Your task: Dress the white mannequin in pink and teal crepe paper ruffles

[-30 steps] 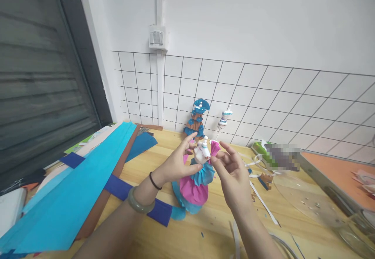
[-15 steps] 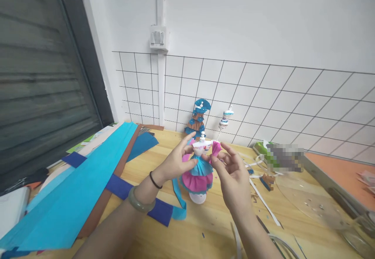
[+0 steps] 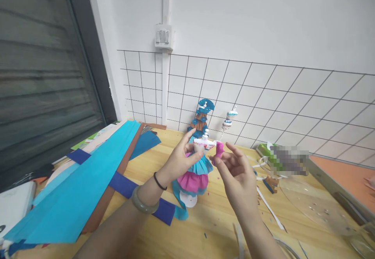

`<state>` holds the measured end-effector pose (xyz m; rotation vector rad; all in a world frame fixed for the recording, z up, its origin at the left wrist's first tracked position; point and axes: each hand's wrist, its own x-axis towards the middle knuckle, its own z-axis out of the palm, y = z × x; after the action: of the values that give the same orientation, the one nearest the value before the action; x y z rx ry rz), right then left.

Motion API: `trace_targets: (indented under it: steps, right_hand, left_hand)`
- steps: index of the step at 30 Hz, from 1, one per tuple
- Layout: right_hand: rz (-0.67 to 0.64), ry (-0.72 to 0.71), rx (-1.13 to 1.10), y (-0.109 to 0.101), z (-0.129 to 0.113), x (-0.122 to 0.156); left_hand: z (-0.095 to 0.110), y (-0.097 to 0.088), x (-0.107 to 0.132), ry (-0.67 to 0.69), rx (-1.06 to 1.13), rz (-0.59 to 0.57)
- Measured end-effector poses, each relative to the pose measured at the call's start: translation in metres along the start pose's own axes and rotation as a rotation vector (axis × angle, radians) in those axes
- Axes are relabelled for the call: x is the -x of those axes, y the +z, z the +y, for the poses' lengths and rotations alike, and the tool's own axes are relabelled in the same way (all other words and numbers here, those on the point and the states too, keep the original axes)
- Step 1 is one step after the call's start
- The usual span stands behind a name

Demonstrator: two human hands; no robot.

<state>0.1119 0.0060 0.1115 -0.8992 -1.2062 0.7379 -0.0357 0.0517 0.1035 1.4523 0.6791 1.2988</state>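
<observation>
A small white dress form wears a tiered skirt of pleated blue and pink crepe paper; it leans, its top to the right and its round white base to the left. My left hand grips the form around its bodice, thumb in front. Just to the right, my right hand pinches a gathered piece of pink crepe paper between thumb and fingers, close to the bodice. Whether the pink piece touches the form I cannot tell.
Behind stand a dress form in blue and brown paper and a bare painted form. Long sheets of blue crepe paper and a dark blue strip lie left. Paper scraps and a clear round sheet are right.
The dress form has tilted, its base swinging left. The pink piece has turned and bunched up in my right hand, a little away from the bodice. The camera view has shifted slightly.
</observation>
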Motion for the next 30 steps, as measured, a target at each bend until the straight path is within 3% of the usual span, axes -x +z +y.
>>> trace_targets:
  steps: [5, 12, 24, 30]
  right_hand:
    - [0.021, -0.087, 0.137, -0.001, 0.002, 0.000]
    - [0.022, -0.238, 0.296, 0.001, 0.002, 0.005]
    - [0.020, -0.324, 0.289, 0.003, 0.007, 0.010]
    - [0.027, -0.345, 0.308, 0.003, 0.007, 0.011]
  left_hand:
    - [-0.005, 0.001, 0.000, 0.028, -0.070, -0.022]
    - [0.003, 0.004, 0.003, 0.075, -0.152, -0.035]
    - [0.016, 0.004, 0.010, 0.136, -0.302, -0.039]
    - [0.029, -0.002, 0.015, 0.085, -0.320, -0.145]
